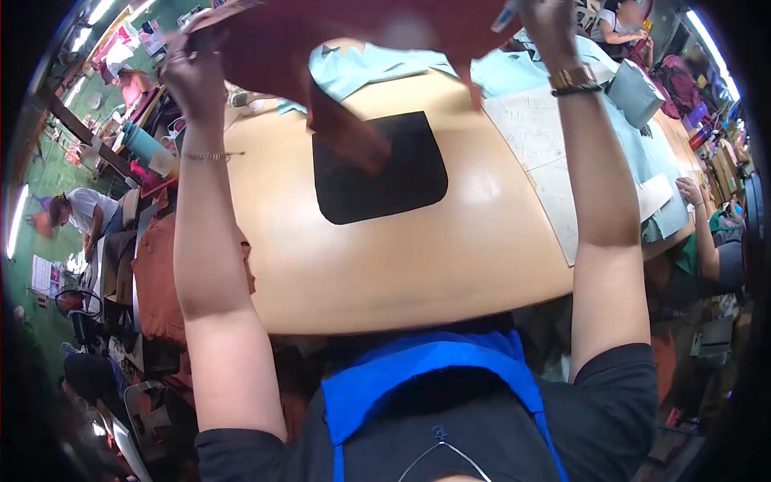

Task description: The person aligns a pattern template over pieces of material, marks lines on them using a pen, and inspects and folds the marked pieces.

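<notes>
With both arms stretched forward, I hold up a reddish-brown leather piece (pixel 273 48), irregular in outline and blurred, its top cut off by the frame. My left hand (pixel 194 76) is closed on its left edge. My right hand (pixel 550 32) is closed at its right side, partly out of frame. A small blue-and-white tool (pixel 503 18), perhaps a pen, shows by the right fingers. Strips of the leather hang over a flat black panel (pixel 385 193) with rounded near corners, which lies on the table (pixel 401 273).
Light blue sheets (pixel 385 63) lie along the far side. Paper with handwriting (pixel 534 132) is at the right. More reddish-brown leather (pixel 159 277) hangs at the left edge. Co-workers sit around, one person's hand (pixel 689 190) at the right end of the table.
</notes>
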The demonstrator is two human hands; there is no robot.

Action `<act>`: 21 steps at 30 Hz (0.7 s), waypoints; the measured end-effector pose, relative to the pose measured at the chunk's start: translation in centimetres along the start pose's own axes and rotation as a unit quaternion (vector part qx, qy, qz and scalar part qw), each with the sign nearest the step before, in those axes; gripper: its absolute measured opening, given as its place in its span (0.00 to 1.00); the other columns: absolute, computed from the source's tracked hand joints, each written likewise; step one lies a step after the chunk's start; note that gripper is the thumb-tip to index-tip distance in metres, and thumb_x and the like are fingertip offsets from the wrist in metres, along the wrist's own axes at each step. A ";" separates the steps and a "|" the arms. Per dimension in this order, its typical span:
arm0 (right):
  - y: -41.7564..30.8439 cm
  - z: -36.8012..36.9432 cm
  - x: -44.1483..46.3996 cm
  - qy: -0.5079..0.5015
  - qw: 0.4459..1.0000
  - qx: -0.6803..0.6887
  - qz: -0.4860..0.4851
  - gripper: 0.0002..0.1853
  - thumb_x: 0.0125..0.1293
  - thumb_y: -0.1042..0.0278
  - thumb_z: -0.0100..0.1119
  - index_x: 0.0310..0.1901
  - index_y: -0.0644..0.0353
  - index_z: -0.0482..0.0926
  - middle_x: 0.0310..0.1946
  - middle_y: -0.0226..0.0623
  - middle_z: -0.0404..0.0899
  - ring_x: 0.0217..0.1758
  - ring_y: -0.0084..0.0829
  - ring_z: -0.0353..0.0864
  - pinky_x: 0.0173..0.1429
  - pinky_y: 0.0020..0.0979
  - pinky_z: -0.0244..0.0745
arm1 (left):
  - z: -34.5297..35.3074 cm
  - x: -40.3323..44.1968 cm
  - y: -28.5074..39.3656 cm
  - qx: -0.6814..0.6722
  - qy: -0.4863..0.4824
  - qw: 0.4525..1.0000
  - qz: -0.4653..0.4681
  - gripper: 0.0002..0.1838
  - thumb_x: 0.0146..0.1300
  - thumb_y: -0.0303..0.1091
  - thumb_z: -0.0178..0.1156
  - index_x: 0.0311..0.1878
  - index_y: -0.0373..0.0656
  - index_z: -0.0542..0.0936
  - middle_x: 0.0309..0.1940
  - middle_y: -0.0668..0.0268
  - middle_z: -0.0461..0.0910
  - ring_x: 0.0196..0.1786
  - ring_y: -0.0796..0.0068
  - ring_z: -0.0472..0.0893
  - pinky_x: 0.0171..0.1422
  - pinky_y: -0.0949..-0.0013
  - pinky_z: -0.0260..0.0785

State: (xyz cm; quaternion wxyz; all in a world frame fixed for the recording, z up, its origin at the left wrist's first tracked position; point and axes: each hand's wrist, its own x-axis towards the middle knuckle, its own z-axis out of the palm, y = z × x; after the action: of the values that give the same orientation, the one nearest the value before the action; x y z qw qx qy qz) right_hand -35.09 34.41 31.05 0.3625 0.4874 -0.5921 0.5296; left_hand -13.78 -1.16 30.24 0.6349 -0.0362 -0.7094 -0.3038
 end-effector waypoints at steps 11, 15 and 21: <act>-0.4 -2.9 -24.4 -0.183 0.965 -0.095 0.160 0.09 0.60 0.81 0.63 0.40 0.57 0.85 0.41 0.38 0.87 0.43 0.35 0.85 0.51 0.30 0.77 | -7.2 -26.5 1.3 0.109 -0.268 0.948 -0.133 0.18 0.53 0.13 0.59 0.46 0.41 0.84 0.47 0.59 0.84 0.52 0.62 0.82 0.54 0.64 0.75; -2.1 -4.1 -30.1 -0.232 0.940 -0.083 0.235 0.11 0.55 0.85 0.63 0.37 0.58 0.85 0.40 0.38 0.86 0.45 0.37 0.82 0.48 0.32 0.79 | -8.9 -29.6 4.3 0.184 -0.395 0.888 -0.147 0.17 0.50 0.17 0.61 0.44 0.44 0.84 0.48 0.62 0.84 0.51 0.59 0.81 0.58 0.59 0.73; -7.8 -6.5 -30.9 -0.292 0.917 -0.123 0.242 0.09 0.51 0.81 0.66 0.35 0.56 0.84 0.41 0.34 0.87 0.49 0.37 0.82 0.55 0.36 0.76 | -11.4 -30.2 8.5 0.190 -0.440 0.869 -0.122 0.16 0.49 0.20 0.61 0.42 0.45 0.84 0.45 0.63 0.83 0.50 0.59 0.81 0.56 0.58 0.73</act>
State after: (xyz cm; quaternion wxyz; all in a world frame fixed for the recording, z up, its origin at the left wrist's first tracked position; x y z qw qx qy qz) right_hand -20.05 47.00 5.13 0.0918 0.4139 -0.8318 0.3583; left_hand 5.76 10.44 5.77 0.2092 0.0418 -0.9582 -0.1906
